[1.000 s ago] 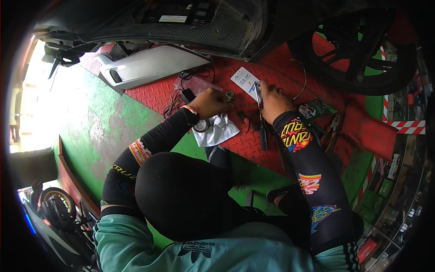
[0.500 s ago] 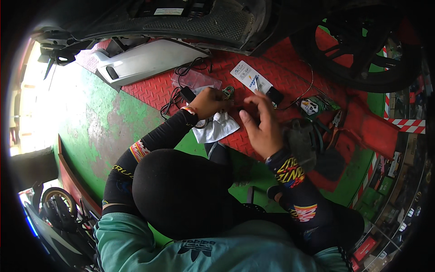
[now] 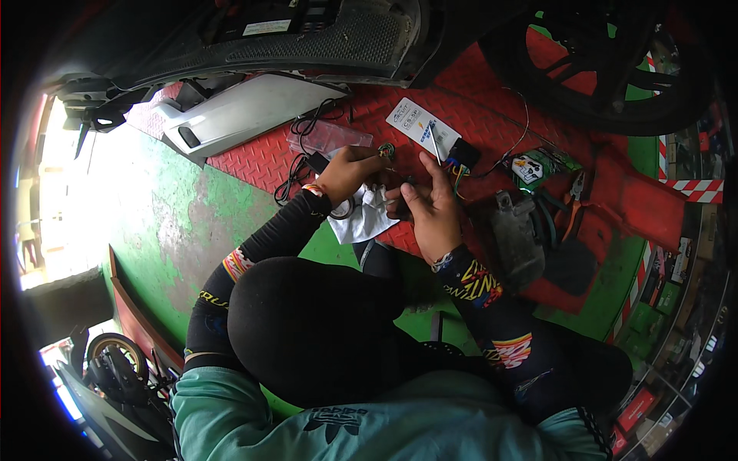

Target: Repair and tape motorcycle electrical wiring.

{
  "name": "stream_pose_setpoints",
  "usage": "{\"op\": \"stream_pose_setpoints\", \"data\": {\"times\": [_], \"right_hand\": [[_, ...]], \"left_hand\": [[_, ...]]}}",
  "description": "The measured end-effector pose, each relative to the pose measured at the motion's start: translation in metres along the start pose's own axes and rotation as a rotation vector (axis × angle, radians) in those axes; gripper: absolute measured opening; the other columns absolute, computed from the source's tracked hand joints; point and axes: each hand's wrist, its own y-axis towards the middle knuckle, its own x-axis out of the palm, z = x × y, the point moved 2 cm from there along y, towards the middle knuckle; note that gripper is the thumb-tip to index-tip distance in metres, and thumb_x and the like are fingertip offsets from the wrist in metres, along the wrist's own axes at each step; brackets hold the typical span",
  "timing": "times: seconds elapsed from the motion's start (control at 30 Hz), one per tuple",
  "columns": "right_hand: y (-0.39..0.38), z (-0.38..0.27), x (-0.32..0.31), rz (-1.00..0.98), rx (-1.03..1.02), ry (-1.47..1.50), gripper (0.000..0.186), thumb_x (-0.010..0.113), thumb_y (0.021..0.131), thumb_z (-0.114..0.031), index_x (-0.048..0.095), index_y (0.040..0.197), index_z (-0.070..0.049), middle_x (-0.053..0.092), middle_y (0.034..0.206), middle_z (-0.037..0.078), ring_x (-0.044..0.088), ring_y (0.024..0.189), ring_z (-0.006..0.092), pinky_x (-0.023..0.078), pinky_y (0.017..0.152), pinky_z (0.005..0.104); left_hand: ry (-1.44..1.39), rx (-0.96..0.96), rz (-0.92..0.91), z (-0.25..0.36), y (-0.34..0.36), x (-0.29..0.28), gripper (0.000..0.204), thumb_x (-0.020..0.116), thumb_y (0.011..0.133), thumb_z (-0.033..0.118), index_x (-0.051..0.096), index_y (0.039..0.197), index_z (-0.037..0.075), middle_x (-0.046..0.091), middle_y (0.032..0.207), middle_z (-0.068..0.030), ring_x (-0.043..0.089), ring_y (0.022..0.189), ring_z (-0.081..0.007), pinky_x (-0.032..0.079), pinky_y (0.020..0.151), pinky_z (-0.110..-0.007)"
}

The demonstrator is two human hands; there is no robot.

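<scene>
Wires [image 3: 387,151], bunched in the upper middle of the frame, are pinched by the fingers of the left hand [image 3: 347,175]. Beside it, the right hand [image 3: 435,219] has one finger extended, others curled; whether they hold anything, I cannot tell.

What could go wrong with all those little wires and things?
The left hand holds a small bundle of thin greenish wires; they might break if pulled hard.
The black boxy part with coloured wires lies near the right hand, so it might get knocked.
The long, pale grey panel rests on the red ridged plate, so it could get scratched.
</scene>
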Motion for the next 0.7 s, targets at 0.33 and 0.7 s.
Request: {"op": "stream_pose_setpoints", "data": {"times": [0.33, 0.7], "right_hand": [[0.019, 0.021, 0.013, 0.079, 0.195, 0.226, 0.049, 0.052, 0.107, -0.008, 0.032, 0.151, -0.012, 0.073, 0.098, 0.009, 0.07, 0.07, 0.0149, 0.06, 0.058, 0.0297], [0.027, 0.028, 0.012, 0.164, 0.121, 0.069, 0.047, 0.055, 0.104, -0.005, 0.039, 0.147, -0.006, 0.073, 0.092, 0.009, 0.07, 0.071, 0.0126, 0.059, 0.057, 0.028]], "left_hand": [[0.108, 0.052, -0.039, 0.002, 0.001, 0.002, 0.033, 0.061, 0.099, 0.023, 0.074, 0.112, -0.004, 0.074, 0.094, -0.0109, 0.068, 0.084, -0.0152, 0.052, 0.078, -0.032], [-0.017, 0.022, -0.005, 0.009, -0.001, 0.009, 0.033, 0.068, 0.097, 0.028, 0.076, 0.096, -0.004, 0.073, 0.081, -0.0082, 0.062, 0.071, -0.0112, 0.048, 0.067, -0.032]]}}
